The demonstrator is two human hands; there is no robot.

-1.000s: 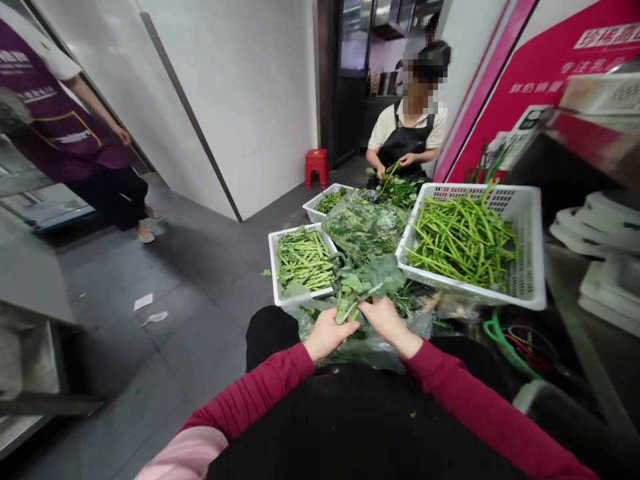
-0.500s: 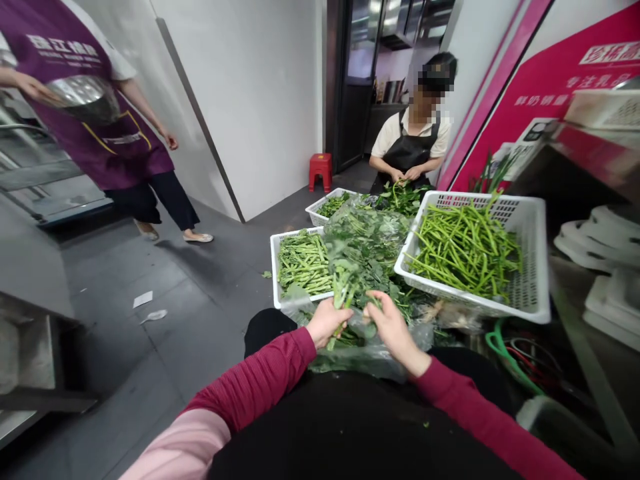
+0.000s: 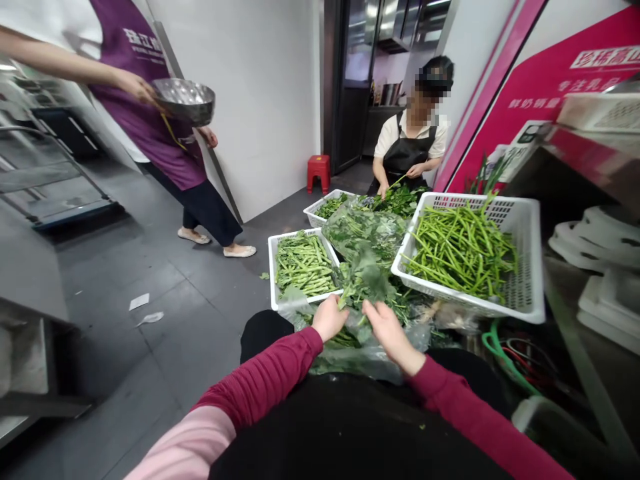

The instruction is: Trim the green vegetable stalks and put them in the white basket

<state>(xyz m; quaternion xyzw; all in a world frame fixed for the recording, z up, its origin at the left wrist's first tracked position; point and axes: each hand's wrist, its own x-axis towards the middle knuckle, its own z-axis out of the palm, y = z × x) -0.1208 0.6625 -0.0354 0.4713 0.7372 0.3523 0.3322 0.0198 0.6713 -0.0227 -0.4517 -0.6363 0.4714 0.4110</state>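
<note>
Green stem sitting in the left hand, visible end pointing forward.
I am finding that hand gripping it; the right hand is staying out just rightward, its grip unclear to me.

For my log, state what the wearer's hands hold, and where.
The left hand grips a leafy green by its stem; what the right hand holds cannot be told.

Grey tiled floor, red stool, flat white scrap
</note>
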